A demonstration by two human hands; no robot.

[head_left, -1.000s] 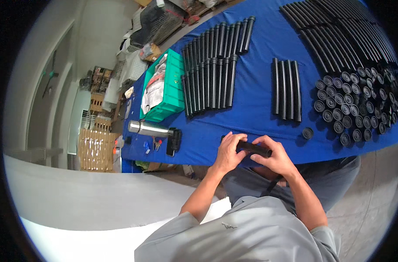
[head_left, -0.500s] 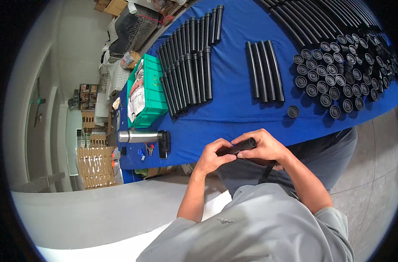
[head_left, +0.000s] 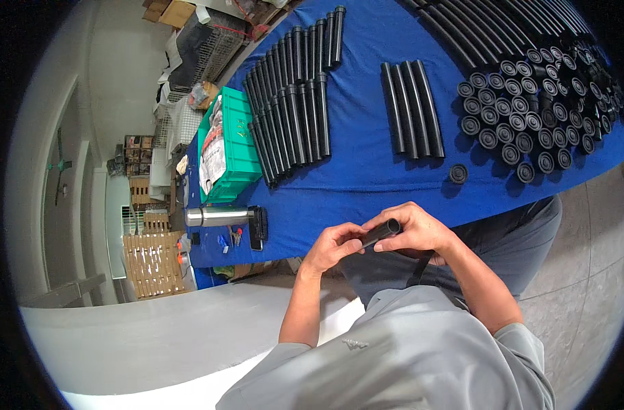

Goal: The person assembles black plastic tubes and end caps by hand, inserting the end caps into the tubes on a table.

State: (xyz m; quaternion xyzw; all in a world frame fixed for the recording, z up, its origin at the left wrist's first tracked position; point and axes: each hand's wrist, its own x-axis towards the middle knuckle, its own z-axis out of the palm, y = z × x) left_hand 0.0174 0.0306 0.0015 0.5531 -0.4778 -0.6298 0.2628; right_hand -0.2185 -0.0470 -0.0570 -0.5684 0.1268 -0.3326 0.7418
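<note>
A black plastic tube [head_left: 381,234] is held between both hands, over my lap at the table's near edge. Its hollow end points up and to the right. My left hand [head_left: 335,247] is closed round the lower left end and hides it. My right hand [head_left: 416,229] grips the tube close to the hollow end, thumb below and fingers above. A single round black cap [head_left: 458,173] lies on the blue cloth just beyond my right hand. Farther off, several bare black tubes [head_left: 413,109] lie side by side.
Black tubes with collared ends [head_left: 295,102] lie in rows at the left. Many round caps [head_left: 524,116] cover the right side, with long tubes [head_left: 476,31] behind. A green crate [head_left: 240,147], steel flask [head_left: 219,216], phone [head_left: 258,227] and keys [head_left: 236,236] stand or lie at the left.
The tube has tilted slightly, its hollow end a little lower and nearer me. My left fingers have shifted on it, and more of the tube's side shows between my hands.
</note>
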